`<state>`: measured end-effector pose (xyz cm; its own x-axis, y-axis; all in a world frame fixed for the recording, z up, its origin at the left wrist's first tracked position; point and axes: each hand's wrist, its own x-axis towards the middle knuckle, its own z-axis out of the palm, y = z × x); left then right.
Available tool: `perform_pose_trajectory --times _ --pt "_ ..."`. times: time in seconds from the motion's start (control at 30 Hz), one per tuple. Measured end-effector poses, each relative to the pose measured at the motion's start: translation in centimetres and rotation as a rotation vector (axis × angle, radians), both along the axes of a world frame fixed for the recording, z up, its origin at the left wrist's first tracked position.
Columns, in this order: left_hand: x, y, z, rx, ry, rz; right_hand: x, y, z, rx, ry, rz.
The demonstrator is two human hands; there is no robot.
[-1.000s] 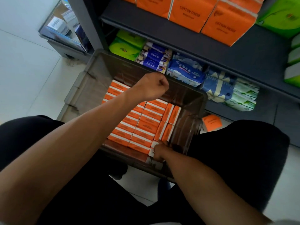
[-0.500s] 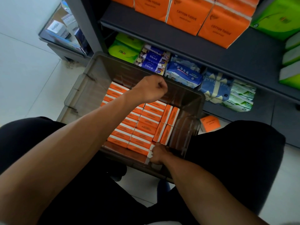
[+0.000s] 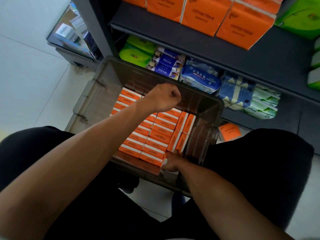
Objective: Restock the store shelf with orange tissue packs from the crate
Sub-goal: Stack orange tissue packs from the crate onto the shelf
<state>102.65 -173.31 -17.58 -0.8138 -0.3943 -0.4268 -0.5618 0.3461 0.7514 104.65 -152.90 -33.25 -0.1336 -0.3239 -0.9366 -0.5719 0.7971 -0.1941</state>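
Looking down from the head view, rows of small orange tissue packs [image 3: 155, 134] are seen filling a translucent grey plastic crate [image 3: 97, 94] at 12 o'clock. The left hand [image 3: 163, 99] is held fisted above them, gripping nothing. The right hand [image 3: 171, 161], at the crate's 5 o'clock corner, is curled round a pack. Large orange packs [image 3: 242, 30] are stocked on the dark shelf [image 3: 199, 49] beyond.

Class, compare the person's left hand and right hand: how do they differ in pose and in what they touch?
The left hand is a closed fist held above the crate, holding nothing; the right hand is down inside the crate. The left hand touches no pack; the right hand grips an orange tissue pack at the near corner. Both are bare.
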Motion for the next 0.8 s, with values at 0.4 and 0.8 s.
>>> perform_pose_trajectory --times 0.4,0.8 --pt "-0.1 0.1 -0.8 -0.008 -0.015 -0.016 -0.1 1.1 -1.3 -0.074 0.12 0.148" --pt "0.0 0.0 -0.1 -0.004 -0.015 -0.008 -0.7 -0.9 1.6 -0.095 0.136 0.184"
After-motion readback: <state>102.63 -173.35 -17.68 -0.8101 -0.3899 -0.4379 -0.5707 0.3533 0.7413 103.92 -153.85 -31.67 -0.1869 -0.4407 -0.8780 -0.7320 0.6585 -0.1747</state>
